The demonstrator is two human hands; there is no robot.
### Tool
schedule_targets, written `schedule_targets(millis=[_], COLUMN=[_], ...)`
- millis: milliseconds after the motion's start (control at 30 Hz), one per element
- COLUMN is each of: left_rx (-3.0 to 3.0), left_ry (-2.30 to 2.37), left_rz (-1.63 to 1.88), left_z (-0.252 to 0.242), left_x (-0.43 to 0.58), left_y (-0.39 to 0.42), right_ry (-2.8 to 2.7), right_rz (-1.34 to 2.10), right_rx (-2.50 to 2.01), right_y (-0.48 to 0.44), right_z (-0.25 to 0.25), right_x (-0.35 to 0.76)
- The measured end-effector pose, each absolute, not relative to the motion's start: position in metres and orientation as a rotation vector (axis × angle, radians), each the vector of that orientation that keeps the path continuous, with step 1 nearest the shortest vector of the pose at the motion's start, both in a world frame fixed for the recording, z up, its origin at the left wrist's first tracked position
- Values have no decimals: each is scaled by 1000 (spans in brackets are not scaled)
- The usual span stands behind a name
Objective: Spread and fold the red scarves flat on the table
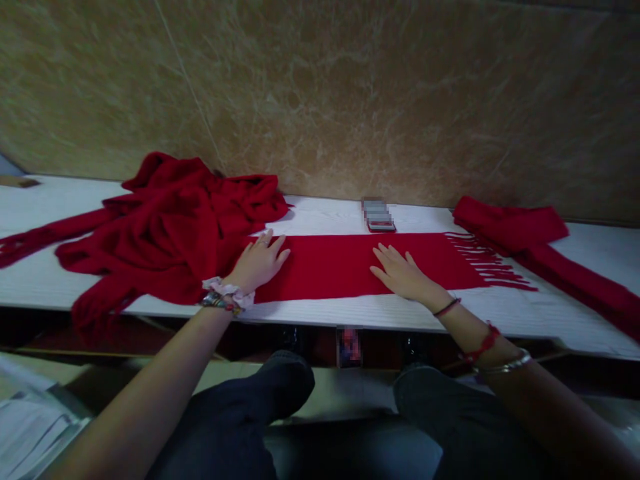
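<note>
A red scarf (pixel 330 267) lies spread flat on the white bench top, its fringed end pointing right. My left hand (pixel 259 261) rests flat on it, fingers stretched out, beside a heap of crumpled red cloth (pixel 165 230). On the scarf's right part lies my right hand (pixel 400 272), palm down with fingers spread. Whether the flat scarf joins the heap on the left cannot be made out. Another red scarf (pixel 510 223), folded over, sits to the right past the fringe.
A phone-like object (pixel 379 215), blurred out, lies behind the scarf. The white bench top (pixel 325 212) runs along a brown marble-patterned wall (pixel 320 100). A brown block (pixel 17 181) is at the far left. Papers (pixel 30 427) show at the lower left.
</note>
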State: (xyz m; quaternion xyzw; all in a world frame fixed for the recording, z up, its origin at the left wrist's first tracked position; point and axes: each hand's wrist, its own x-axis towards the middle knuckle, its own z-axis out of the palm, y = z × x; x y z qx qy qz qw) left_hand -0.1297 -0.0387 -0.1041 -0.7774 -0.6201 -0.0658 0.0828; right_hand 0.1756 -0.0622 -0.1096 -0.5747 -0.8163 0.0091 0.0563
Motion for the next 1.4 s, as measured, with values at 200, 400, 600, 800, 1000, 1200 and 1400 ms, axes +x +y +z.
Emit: schedule_targets(millis=[200, 400, 600, 800, 1000, 1200, 1400], left_rx=[-2519, -2498, -2502, -2496, -2492, -2493, -2505], left_ry=[-1796, -1839, -1837, -1864, -1851, -1846, -1828], left_rz=[-89, 7, 6, 16, 3, 8, 5], left_z=[-100, -103, -104, -104, -106, -106, -108], left_x=[-71, -70, -71, -70, -70, -71, -73], left_y=[-53, -57, -55, -54, -53, -52, -51], right_ry=[-2552, -2598, -2551, -2136, -2103, -2517, -2646], right_rz=[7, 96, 40, -18, -206, -15, 54], right_rx=[-1477, -1501, -1731, -2107, -1966, -1456, -1511], right_y=[-71, -73, -62, -50, -46, -61, -68], right_z=[-97, -110, -113, -127, -114, -104, -111], right_x=[123, 113, 186, 304, 276, 150, 159])
